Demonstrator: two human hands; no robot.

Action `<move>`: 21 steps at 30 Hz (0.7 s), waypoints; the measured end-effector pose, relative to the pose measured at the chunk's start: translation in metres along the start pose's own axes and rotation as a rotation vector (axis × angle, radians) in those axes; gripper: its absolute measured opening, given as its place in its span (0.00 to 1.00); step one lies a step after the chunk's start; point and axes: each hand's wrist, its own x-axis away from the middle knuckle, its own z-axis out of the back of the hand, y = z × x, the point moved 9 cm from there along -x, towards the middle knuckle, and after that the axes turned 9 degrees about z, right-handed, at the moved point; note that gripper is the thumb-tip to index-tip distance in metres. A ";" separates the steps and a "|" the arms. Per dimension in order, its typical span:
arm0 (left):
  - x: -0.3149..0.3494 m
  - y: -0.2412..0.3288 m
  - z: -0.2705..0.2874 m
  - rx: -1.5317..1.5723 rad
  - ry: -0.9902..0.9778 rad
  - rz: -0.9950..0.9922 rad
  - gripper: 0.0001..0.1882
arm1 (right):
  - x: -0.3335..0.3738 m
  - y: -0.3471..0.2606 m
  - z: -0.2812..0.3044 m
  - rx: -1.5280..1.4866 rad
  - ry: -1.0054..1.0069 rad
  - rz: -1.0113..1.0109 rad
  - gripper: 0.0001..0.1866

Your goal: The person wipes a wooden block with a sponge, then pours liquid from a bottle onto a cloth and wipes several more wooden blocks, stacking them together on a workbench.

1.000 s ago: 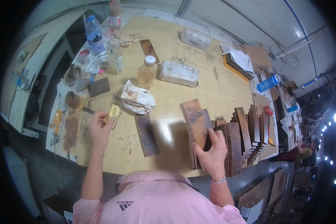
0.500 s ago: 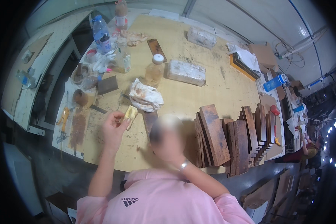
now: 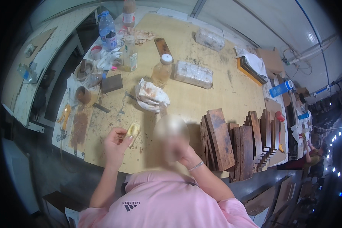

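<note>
In my left hand (image 3: 117, 144), closed between thumb and fingers, is a pale yellow oblong piece (image 3: 133, 134) with a darker hollow middle; its exact kind is unclear. It is held above the near part of the table. My right hand (image 3: 182, 152) is raised close to me, with a band at the wrist. A blur covers its fingers, so anything in them is hidden. Beyond both hands, a stained, crumpled white cloth (image 3: 151, 95) lies beside a bottle of yellowish liquid (image 3: 162, 72) with a white cap.
Dark wooden blocks (image 3: 221, 138) stand in rows at the near right. Two wrapped pale blocks, one of them a long bundle (image 3: 193, 74), lie farther back. Bottles, including a large clear one (image 3: 106, 30), crowd the far left. A brown cup (image 3: 82, 95) stands near yellow-handled pliers (image 3: 66, 116).
My left hand has come slightly nearer to me with the yellow piece. My right hand has shifted a little to the right and away from me. The whole view has tilted slightly.
</note>
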 end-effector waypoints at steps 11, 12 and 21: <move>0.074 0.087 -0.106 -0.628 -0.387 -0.716 0.18 | 0.020 -0.062 -0.040 0.303 0.229 0.011 0.17; 0.058 0.093 -0.098 -0.641 -0.295 -0.730 0.18 | 0.025 -0.063 -0.050 0.251 0.157 0.038 0.19; 0.038 0.104 -0.090 -0.638 -0.235 -0.826 0.17 | 0.038 -0.061 -0.057 0.394 0.082 0.145 0.17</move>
